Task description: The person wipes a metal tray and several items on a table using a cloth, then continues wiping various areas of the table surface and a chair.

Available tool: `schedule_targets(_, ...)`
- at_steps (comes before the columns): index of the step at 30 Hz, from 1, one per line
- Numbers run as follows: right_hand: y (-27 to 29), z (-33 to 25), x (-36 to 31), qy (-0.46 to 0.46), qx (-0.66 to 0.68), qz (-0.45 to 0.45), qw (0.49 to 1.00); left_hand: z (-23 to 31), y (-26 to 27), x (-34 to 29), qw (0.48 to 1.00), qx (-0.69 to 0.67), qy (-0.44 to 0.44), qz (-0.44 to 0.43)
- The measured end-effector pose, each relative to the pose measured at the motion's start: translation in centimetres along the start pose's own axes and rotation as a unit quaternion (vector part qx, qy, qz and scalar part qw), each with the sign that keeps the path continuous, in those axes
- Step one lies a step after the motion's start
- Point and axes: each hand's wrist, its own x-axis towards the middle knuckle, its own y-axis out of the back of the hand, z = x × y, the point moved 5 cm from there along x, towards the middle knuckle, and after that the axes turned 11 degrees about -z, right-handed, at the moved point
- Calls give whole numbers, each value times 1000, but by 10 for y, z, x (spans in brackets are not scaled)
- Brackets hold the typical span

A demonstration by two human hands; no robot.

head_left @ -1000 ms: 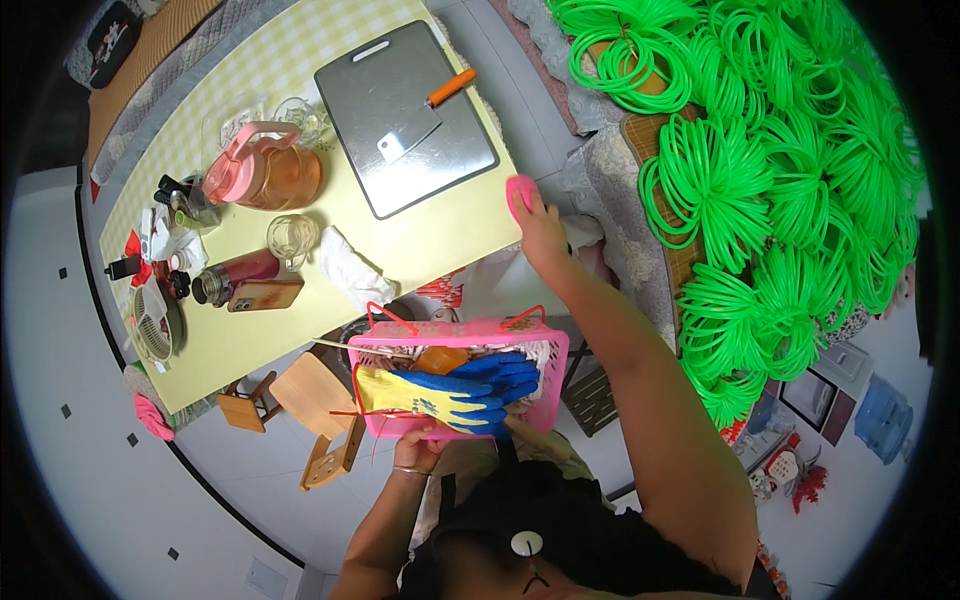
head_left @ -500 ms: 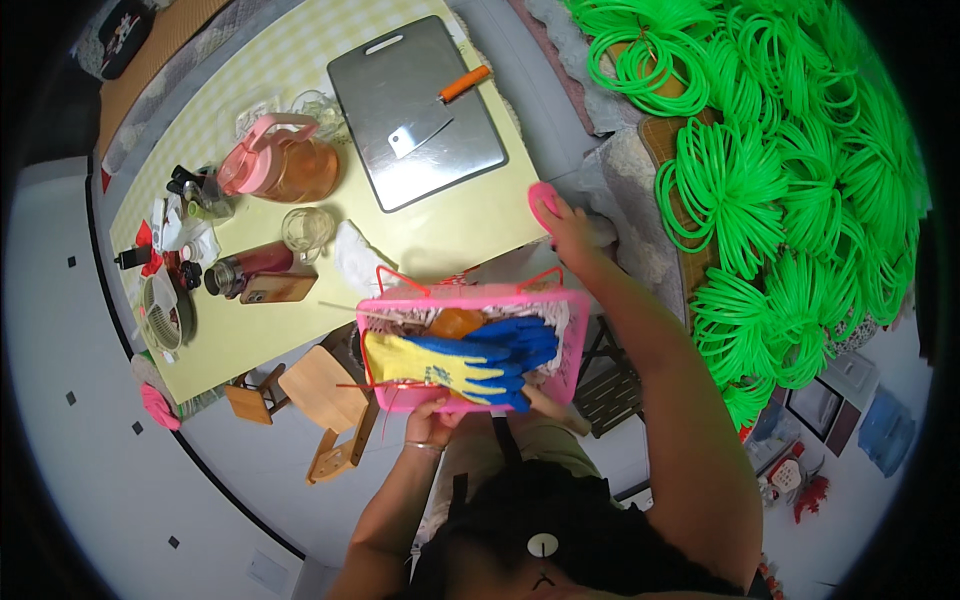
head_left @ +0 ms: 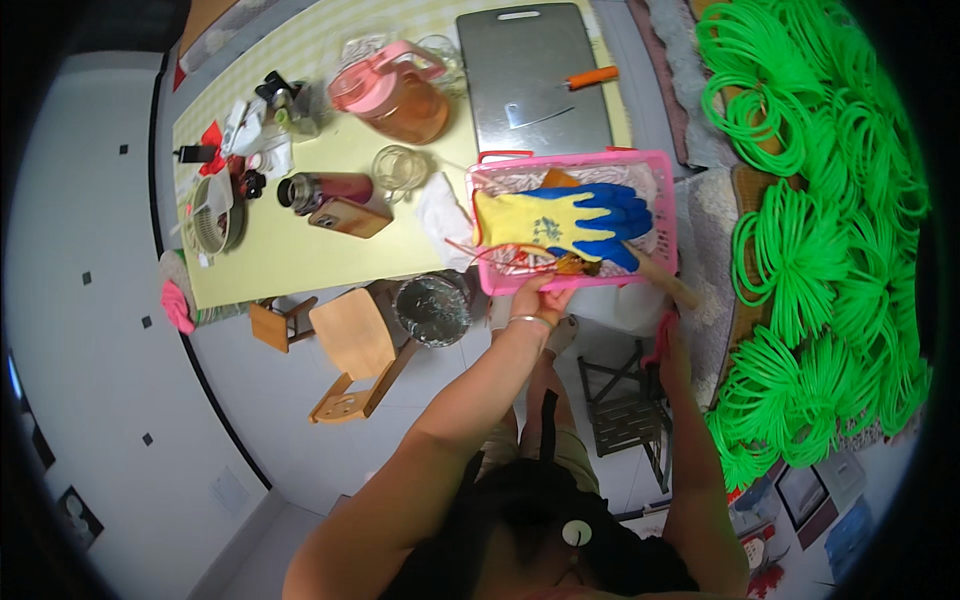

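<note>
A pink plastic basket (head_left: 672, 215) is held at its near edge by my left hand (head_left: 538, 296), fingers curled round the rim. It hangs over the near right corner of the table, overlapping the cutting board. Yellow-and-blue work gloves (head_left: 560, 222) lie across its contents, with white stringy material (head_left: 500, 181) around them. A wooden handle (head_left: 668, 280) sticks out over the basket's near right corner. Below that corner, my right hand (head_left: 677, 368) is closed on a pink object (head_left: 661, 338) whose kind I cannot make out.
A cleaver (head_left: 540, 116) lies on the cutting board (head_left: 520, 60). Left on the table (head_left: 300, 255) stand a jug (head_left: 400, 100), a glass mug (head_left: 400, 172), a flask (head_left: 335, 190) and a phone (head_left: 350, 216). A wooden chair (head_left: 352, 330), bin (head_left: 432, 310), black rack (head_left: 620, 410) and green coils (head_left: 800, 240) surround me.
The basket has moved forward and right in my left hand, from before my body to over the table corner. My right hand has drawn back toward me with the pink object.
</note>
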Motion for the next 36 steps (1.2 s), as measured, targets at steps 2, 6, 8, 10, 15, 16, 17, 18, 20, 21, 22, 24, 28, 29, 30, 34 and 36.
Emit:
schedule_targets(2,-14,-12,-20,-6,105,-26,994,1,-9,2,999,-19,2,-34)
schedule_targets(6,-55,11,-46,-25,-30,-79,996,-2,-14,5,999,-33,-7,-39)
schedule_targets(8,-71,5,-45,-21,18,-105,994,0,-7,7,998,-33,-19,-59)
schedule_targets(10,-78,-4,-43,16,12,-100,995,-1,-1,-2,995,28,-7,-92)
schedule_targets(15,-76,-30,-36,72,7,-96,993,14,58,-42,974,206,74,-52)
schedule_targets(16,-74,-34,-34,66,24,-110,991,26,81,-52,965,243,95,-33)
schedule_targets(17,-70,-35,-33,55,38,-121,990,35,101,-62,958,266,102,-3)
schedule_targets(18,-66,-33,-32,52,34,-119,991,45,122,-75,950,290,109,26)
schedule_targets(20,-76,-42,-27,67,39,-129,989,88,200,-105,941,313,99,81)
schedule_targets(21,-69,-40,-30,50,35,-132,989,95,216,-120,931,330,95,119)
schedule_targets(22,-61,-41,-33,36,32,-136,989,105,230,-137,920,347,89,158)
schedule_targets(24,-59,-61,-38,3,30,-164,986,137,271,-175,912,346,77,206)
schedule_targets(28,-47,-67,-47,-50,-35,-170,984,159,271,-206,905,357,43,229)
schedule_targets(29,-49,-55,-48,-46,-55,-164,984,165,268,-209,904,365,34,221)
schedule_targets(30,-50,-45,-49,-35,-56,-158,985,169,264,-212,903,373,26,213)
schedule_targets(34,-48,-49,-63,-31,-73,-155,985,180,268,-225,893,414,19,177)
schedule_targets(36,-43,-63,-69,-41,-62,-158,985,182,273,-228,896,408,15,178)
